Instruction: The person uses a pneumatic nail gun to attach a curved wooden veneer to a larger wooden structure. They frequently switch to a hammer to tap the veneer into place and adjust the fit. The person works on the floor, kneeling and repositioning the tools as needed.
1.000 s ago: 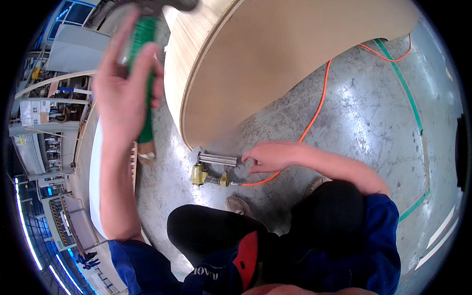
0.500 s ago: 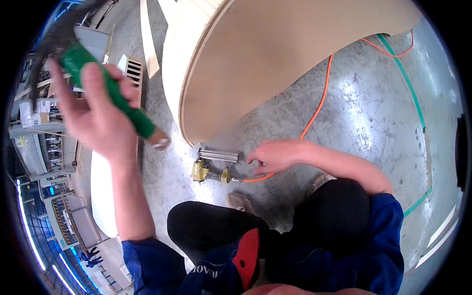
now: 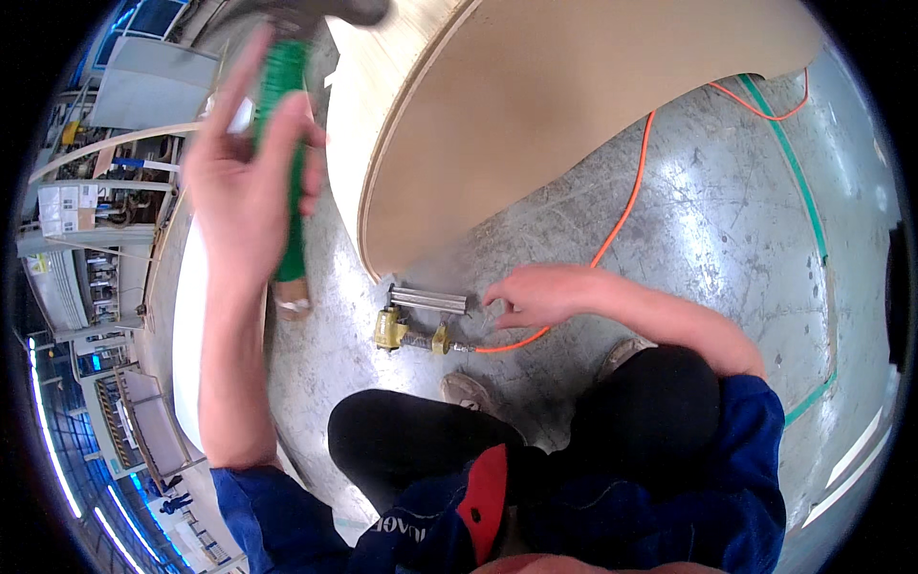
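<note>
My left hand (image 3: 244, 206) is raised at the upper left, wrapped round the green handle of a hammer (image 3: 282, 77). The hammer's dark metal head is blurred at the top edge, by the pale wooden panel. Low over the floor, my right hand (image 3: 540, 295) has its fingers loosely bent and its thumb apart; I see nothing between them. Just left of it a yellow and grey air nail gun (image 3: 390, 328) lies on the concrete, not touched by either hand. A large curved wooden piece (image 3: 497, 115) stands in front of me, its lower tip close to the nail gun.
An orange air hose (image 3: 623, 206) runs from the nail gun under my right forearm and past the wooden piece. Green tape (image 3: 798, 177) marks the floor at the right. Shelving and boards (image 3: 105, 210) stand along the left. My shoe (image 3: 467, 390) is close behind the nail gun.
My left hand has swung the hammer to the right, its handle turning more upright and its head now in view near the panel. The right hand and nail gun have hardly moved.
</note>
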Available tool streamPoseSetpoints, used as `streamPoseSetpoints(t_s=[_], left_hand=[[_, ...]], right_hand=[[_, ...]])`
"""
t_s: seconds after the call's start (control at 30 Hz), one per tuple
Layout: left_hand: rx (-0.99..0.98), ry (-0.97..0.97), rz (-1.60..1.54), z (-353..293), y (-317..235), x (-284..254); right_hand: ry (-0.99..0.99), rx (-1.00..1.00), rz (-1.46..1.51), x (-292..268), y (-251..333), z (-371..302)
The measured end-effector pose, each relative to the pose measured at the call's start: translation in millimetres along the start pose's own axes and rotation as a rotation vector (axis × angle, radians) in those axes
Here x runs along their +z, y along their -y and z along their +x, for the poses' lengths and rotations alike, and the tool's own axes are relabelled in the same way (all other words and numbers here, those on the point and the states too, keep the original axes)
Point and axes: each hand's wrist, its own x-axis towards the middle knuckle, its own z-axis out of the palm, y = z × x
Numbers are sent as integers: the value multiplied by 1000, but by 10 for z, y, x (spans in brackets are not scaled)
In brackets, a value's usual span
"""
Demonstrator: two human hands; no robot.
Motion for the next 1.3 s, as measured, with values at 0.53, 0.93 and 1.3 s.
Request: streamPoseSetpoints(t_s=[0.53,0.93,1.3], left_hand=[[210,-374,-143,-212,30,-67],[-44,11,9,-364,135,135],[-59,-176,-51,-428,293,73]], right_hand=[[63,-99,-82,78,102,101],[92,-34,-30,55,142,121],[105,-9,-38,74,41,130]])
